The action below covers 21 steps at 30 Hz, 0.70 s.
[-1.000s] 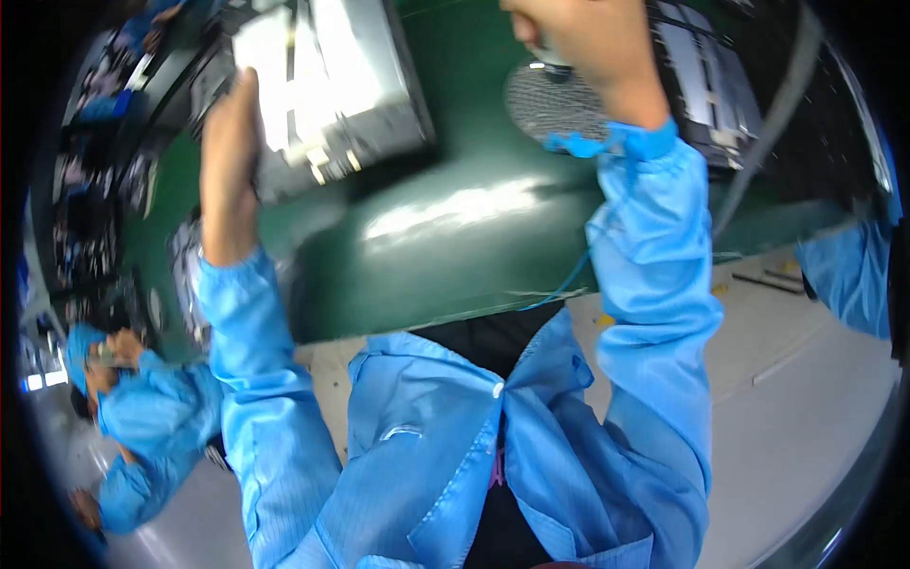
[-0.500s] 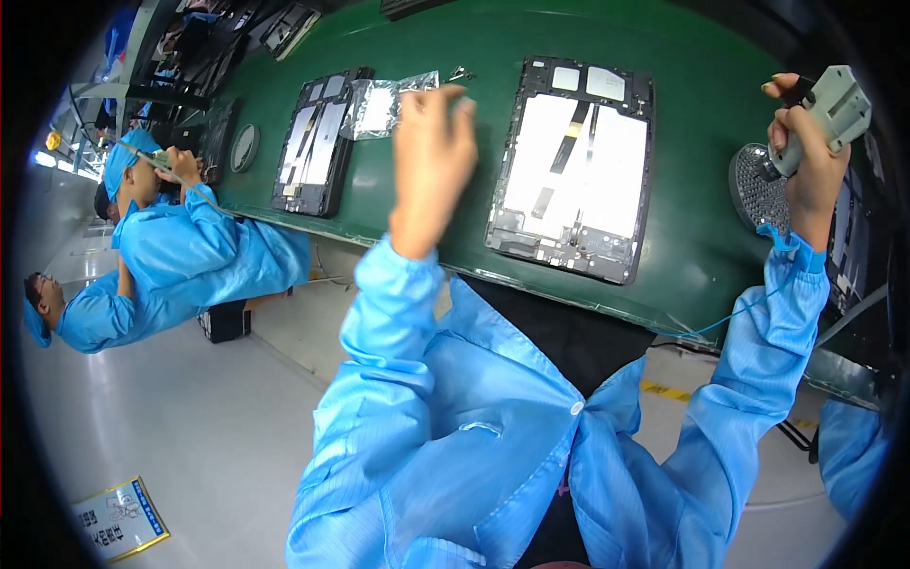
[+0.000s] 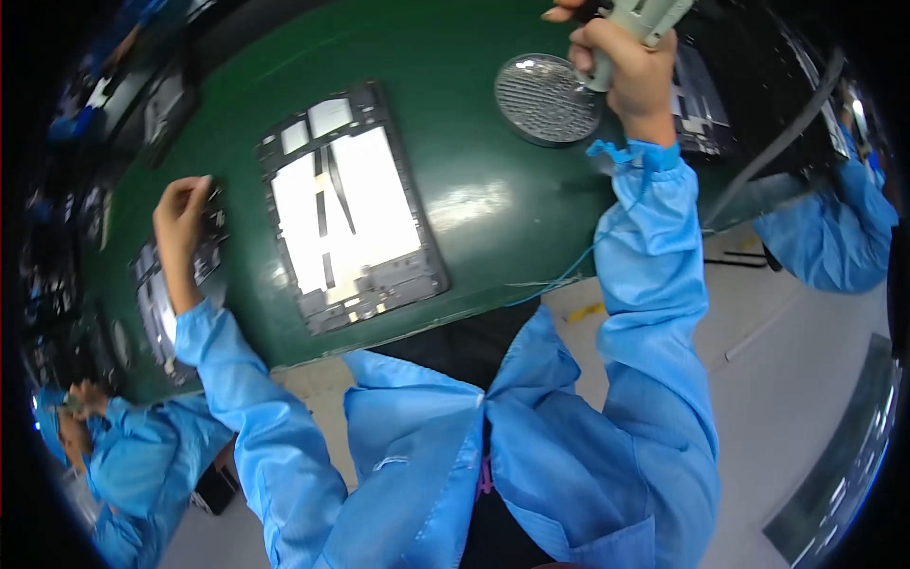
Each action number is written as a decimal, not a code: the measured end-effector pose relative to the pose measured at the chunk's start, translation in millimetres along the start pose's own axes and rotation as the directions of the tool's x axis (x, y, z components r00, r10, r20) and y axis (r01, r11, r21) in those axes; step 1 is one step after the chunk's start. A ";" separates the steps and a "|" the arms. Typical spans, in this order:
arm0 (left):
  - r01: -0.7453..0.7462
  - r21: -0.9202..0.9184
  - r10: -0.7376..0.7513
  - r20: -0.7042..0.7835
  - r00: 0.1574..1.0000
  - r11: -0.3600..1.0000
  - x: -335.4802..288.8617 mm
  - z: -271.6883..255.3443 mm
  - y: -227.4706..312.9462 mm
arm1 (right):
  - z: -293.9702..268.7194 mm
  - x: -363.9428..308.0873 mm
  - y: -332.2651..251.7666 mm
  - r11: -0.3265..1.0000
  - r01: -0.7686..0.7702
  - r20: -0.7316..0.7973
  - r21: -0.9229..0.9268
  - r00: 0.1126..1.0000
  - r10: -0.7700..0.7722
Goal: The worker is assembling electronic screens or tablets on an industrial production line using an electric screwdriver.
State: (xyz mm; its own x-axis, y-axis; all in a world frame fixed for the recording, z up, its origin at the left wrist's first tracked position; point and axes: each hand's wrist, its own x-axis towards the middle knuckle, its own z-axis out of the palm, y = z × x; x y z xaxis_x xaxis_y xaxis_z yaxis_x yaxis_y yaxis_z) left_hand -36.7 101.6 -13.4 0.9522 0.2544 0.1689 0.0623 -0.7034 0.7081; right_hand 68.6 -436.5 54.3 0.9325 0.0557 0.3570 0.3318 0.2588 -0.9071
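Note:
My right hand (image 3: 640,85) is wrapped round a pale grey power tool, which looks like an electric screwdriver (image 3: 654,17). Its nose end is over the edge of a round dish with a studded, grid-like surface (image 3: 545,100); whether they touch I cannot tell. An opened tablet (image 3: 379,204) lies on the green bench between my hands, its silvery inside and dark strips facing up. To its left, my left hand (image 3: 180,232) is raised with thumb and fingertips drawn together. Anything in that pinch is too small to make out. Behind that hand lies a second opened tablet (image 3: 156,308), partly covered.
A thin blue cord (image 3: 573,268) runs from my right cuff to the bench edge. More tablet parts (image 3: 700,104) lie at the far right, near a thick grey cable (image 3: 782,147). Co-workers in blue sit at left (image 3: 156,460) and right (image 3: 834,237).
My view has swung right, so the bench things appear further left. The tool's nose is still at the round dish. My left hand stays raised and pinched, left of the nearer tablet.

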 end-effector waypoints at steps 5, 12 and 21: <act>-0.153 -0.150 0.058 -0.500 0.864 0.977 -16.3 37.1 74.0 | 7.2 -5.8 -2.1 0.999 0.025 0.040 -0.038 0.999 -0.023; -0.262 -0.184 0.151 -0.466 0.872 0.947 -25.7 75.6 79.5 | 17.0 -8.3 9.0 0.999 0.001 0.009 -0.044 1.000 -0.001; -0.230 -0.221 0.105 -0.463 0.880 0.948 -29.7 73.2 85.8 | 14.3 -6.2 15.2 0.998 0.030 0.047 -0.060 0.999 -0.027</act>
State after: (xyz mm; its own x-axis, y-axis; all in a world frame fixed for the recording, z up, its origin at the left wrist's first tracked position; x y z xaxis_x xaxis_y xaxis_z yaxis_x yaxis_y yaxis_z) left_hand -37.8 -14.9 -7.8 0.7065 0.4569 0.5404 -0.2258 -0.5781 0.7841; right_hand 65.7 -419.1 41.5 0.9153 0.0939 0.3916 0.3676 0.2021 -0.9077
